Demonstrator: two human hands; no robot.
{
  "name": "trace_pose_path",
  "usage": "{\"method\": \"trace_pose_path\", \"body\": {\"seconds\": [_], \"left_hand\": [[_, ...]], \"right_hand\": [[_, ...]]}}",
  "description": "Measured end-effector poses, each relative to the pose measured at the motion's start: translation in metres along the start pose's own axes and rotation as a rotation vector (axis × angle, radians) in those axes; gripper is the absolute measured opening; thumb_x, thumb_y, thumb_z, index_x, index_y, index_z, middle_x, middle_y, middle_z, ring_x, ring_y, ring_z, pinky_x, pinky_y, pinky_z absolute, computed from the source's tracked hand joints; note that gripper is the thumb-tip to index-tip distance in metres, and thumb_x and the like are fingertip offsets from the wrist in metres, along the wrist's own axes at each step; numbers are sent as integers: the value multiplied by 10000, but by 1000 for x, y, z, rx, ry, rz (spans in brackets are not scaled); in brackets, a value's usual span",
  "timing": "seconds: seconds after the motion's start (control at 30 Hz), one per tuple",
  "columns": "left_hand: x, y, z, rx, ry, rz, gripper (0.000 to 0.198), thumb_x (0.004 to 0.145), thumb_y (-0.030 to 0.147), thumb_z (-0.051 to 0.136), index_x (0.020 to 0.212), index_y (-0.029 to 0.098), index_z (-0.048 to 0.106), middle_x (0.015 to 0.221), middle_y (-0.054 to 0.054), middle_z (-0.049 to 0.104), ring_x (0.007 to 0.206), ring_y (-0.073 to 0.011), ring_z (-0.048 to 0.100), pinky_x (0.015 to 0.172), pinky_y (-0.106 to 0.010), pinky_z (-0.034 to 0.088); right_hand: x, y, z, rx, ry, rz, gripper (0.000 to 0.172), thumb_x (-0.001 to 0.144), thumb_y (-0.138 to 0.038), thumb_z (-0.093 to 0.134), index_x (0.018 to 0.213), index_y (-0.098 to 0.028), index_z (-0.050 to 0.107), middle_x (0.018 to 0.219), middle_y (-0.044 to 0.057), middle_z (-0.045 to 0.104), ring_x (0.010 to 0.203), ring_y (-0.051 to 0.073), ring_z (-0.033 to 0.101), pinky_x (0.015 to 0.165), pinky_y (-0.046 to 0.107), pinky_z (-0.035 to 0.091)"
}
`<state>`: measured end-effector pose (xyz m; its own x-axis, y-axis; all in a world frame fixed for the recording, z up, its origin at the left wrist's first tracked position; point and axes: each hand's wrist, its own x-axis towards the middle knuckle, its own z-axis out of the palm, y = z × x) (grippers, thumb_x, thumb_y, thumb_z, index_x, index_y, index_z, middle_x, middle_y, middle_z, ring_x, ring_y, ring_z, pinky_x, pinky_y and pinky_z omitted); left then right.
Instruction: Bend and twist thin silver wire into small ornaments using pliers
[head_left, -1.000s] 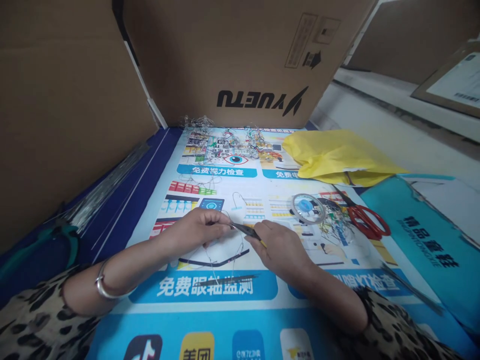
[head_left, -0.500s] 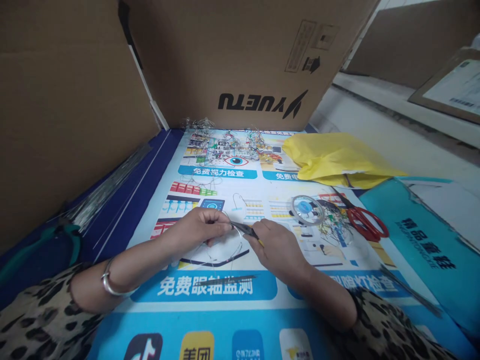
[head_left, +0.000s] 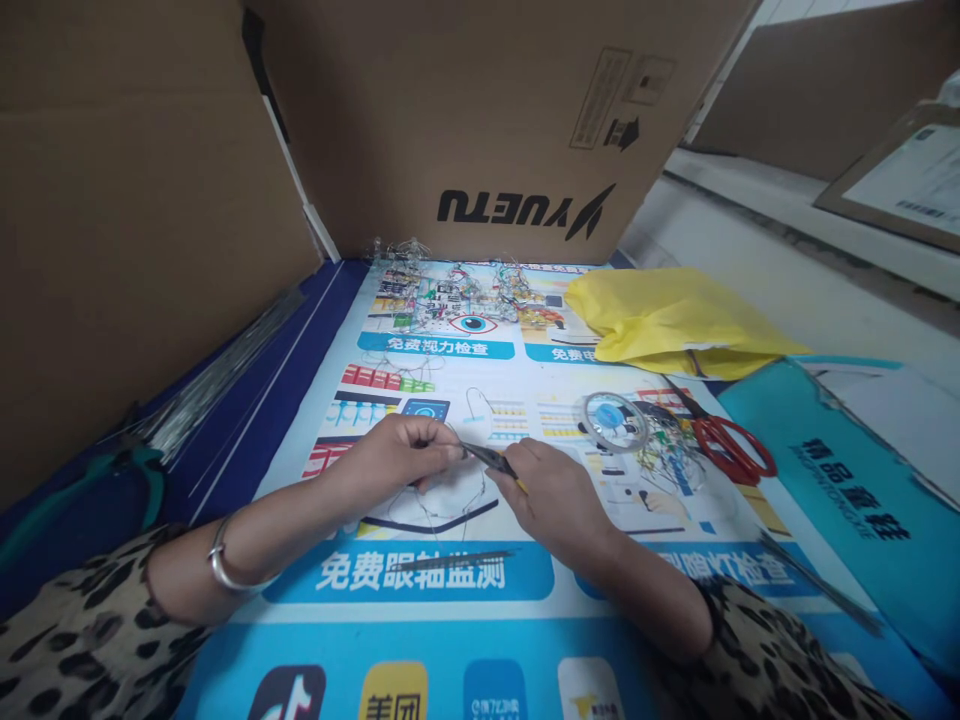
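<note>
My left hand [head_left: 401, 455] is closed in a pinch on a thin bent wire [head_left: 450, 500] over a printed poster [head_left: 480, 620] that covers the table. My right hand [head_left: 555, 492] is closed round small dark pliers [head_left: 491, 458], whose tips meet the wire right beside my left fingertips. Loops of the wire hang down between both hands onto the poster. A silver bangle sits on my left wrist, and both arms wear leopard-print sleeves.
Red-handled scissors [head_left: 731, 445], a roll of clear tape [head_left: 615, 418] and a heap of small wire pieces [head_left: 667, 440] lie to the right. A yellow bag [head_left: 667, 320] is behind them. Cardboard boxes [head_left: 480, 120] wall the back and left. Straight wires [head_left: 217, 365] and green-handled pliers [head_left: 97, 480] lie left.
Both hands stay together on the wire and pliers with only a slight shift; the camera view has tilted a little.
</note>
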<state>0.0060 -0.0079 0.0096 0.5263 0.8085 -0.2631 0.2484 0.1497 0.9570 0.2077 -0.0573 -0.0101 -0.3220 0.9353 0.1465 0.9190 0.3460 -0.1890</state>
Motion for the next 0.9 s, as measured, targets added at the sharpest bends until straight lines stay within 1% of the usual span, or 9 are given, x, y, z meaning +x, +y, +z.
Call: {"method": "trace_pose_path", "body": {"seconds": [0.1,0.17,0.4,0.5,0.57,0.67,0.77,0.9], "left_hand": [[0,0,0,-56,-49,-16,202,776,345,586,734,149,603,462,66,470,438,-53,378,466,-188,274],[0,0,0,-70,-56,-16,198,780,341,581,735,149,604,461,66,464,436,-54,375,465,-190,272],[-1,1,1,-71,-7,-13,205,765,345,602,720,145,606,445,68,462,420,-49,369,455,-185,278],[-2,2,2,-44,59,15,206,747,350,609,715,146,606,457,66,464,419,-54,374,446,-188,293],[-3,3,2,0,115,55,193,745,337,600,712,147,609,475,64,464,425,-57,376,443,-190,299],[-5,5,4,105,202,161,160,755,295,573,697,152,616,542,47,505,458,-64,403,464,-197,321],[-8,8,7,240,296,301,137,769,239,547,693,160,630,631,21,575,544,-87,479,525,-210,365],[-13,10,11,390,391,459,136,768,165,532,678,159,634,633,12,598,607,-106,525,578,-219,385]], "right_hand": [[0,1,1,-12,18,3,234,900,-349,426,834,-172,563,795,46,599,742,174,540,624,257,338],[0,0,2,-21,20,9,236,899,-349,427,825,-171,562,791,46,598,737,175,539,619,258,333],[1,-2,3,-11,25,18,211,896,-333,433,831,-173,555,801,48,592,743,175,529,621,258,328],[2,2,2,-19,44,15,209,891,-342,438,820,-176,544,798,49,579,744,182,515,619,265,325],[3,4,-1,-28,82,17,209,888,-342,440,805,-175,535,791,52,568,744,188,505,624,272,324],[2,5,-9,-31,147,10,204,883,-333,448,781,-173,523,782,56,552,749,192,490,641,281,325],[-2,0,-18,-65,187,-1,173,867,-315,477,776,-174,522,790,59,540,756,198,473,648,288,319],[-7,-10,-25,-141,229,8,143,853,-303,503,790,-178,528,786,58,531,756,202,457,655,295,305]]}}
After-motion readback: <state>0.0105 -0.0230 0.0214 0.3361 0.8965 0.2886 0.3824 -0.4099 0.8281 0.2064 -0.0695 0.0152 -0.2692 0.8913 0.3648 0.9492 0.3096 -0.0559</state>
